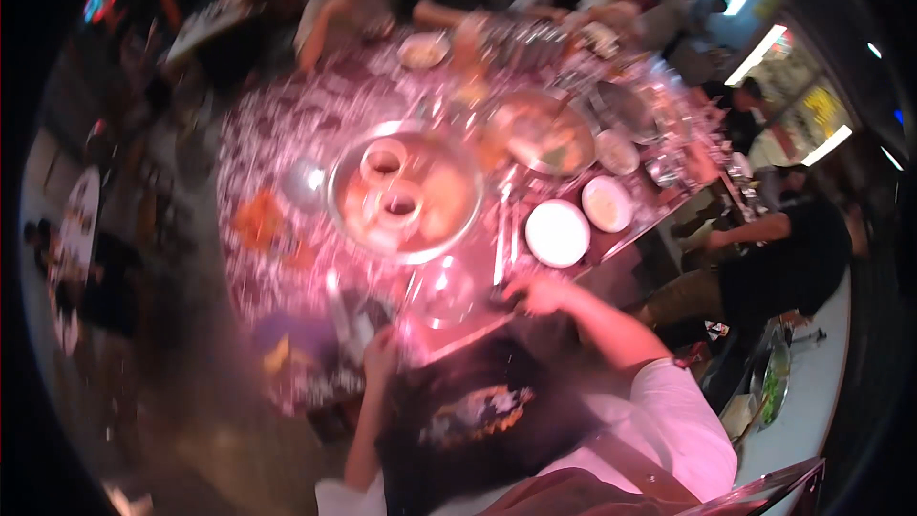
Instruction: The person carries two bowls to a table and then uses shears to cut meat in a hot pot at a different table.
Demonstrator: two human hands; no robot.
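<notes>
Motion blurs the head view. My left hand is at the table's near edge beside a grey, box-like thing; whether it grips that is unclear. My right hand rests near the edge, by a small dark thing below some long pale utensils. Between my hands sits a round, shiny transparent or metal dish. Beyond it stands a large metal pot with two ring-shaped vessels inside. A white bowl and a smaller bowl with food are to the right.
A wide pan of food is farther back, with an oval dish beside it. Orange material and a purple and yellow thing lie left. Several people are around the table; a person in black is close on the right.
</notes>
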